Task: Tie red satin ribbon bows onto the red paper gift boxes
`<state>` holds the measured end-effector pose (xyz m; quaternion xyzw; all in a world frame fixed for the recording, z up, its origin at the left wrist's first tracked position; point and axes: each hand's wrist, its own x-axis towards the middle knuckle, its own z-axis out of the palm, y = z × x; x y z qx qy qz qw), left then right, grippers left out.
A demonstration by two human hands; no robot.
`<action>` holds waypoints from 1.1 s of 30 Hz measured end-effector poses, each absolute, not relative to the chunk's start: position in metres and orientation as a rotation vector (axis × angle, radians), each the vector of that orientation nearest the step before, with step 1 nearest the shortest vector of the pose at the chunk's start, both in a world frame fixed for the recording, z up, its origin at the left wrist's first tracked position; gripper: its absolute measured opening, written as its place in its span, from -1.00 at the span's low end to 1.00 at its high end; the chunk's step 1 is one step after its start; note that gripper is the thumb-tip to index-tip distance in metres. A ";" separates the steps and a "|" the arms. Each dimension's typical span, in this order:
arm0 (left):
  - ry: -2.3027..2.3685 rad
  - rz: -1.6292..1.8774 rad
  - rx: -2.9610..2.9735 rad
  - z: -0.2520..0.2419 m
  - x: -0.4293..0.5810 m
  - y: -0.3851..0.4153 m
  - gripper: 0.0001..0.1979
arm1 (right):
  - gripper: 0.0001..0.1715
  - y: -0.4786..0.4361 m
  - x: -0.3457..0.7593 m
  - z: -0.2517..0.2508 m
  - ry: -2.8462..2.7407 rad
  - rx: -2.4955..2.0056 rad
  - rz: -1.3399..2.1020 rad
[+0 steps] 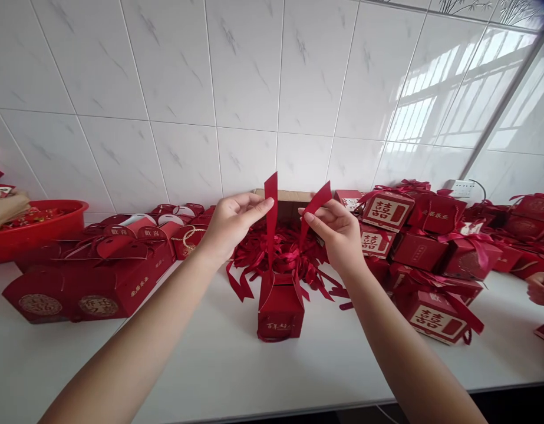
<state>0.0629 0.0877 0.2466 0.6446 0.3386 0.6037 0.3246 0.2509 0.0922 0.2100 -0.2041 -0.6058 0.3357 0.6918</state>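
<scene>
Left hand: my left hand [231, 222] pinches one end of the red ribbon [272, 218] between thumb and forefinger, holding it upright.
Right hand: my right hand [337, 232] pinches the ribbon's other end, which tilts toward 1 o'clock.
Ribbon: both ends run down from my fingers to the top of the small red box [280, 309], where they meet.
Small red box: upright on the white table [218, 365], dead centre, at 6 o'clock from both hands; gold characters on its front face.
Behind the box: loose ribbon pile [280, 253] at 12 o'clock, heaped before an open cardboard carton [289, 199].
At 9 o'clock: flat red handled boxes [95, 277] in a row; past them a red basin [37, 227] at the table's far edge.
At 3 o'clock: finished boxes with bows [431, 247], stacked close, touching one another.
Far right edge: another person's hand [541, 288], resting near the finished boxes; I cannot tell what it holds.
</scene>
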 end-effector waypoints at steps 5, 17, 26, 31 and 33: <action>0.897 1.612 1.705 0.246 0.063 0.091 -0.72 | -0.83 0.092 0.250 0.215 -1.315 -0.473 0.800; 0.823 1.686 1.717 0.243 0.064 0.098 -0.78 | -0.85 0.092 0.255 0.218 -1.282 -0.494 0.837; 0.883 1.365 1.878 0.241 0.077 0.087 -0.73 | -0.79 0.092 0.253 0.216 -1.492 -0.571 1.056; 1.005 1.361 1.953 0.236 0.080 0.088 -0.70 | -0.80 0.089 0.253 0.208 -1.585 -0.456 1.131; 1.018 1.360 1.936 0.233 0.079 0.090 -0.66 | -0.72 0.090 0.252 0.205 -1.597 -0.473 1.089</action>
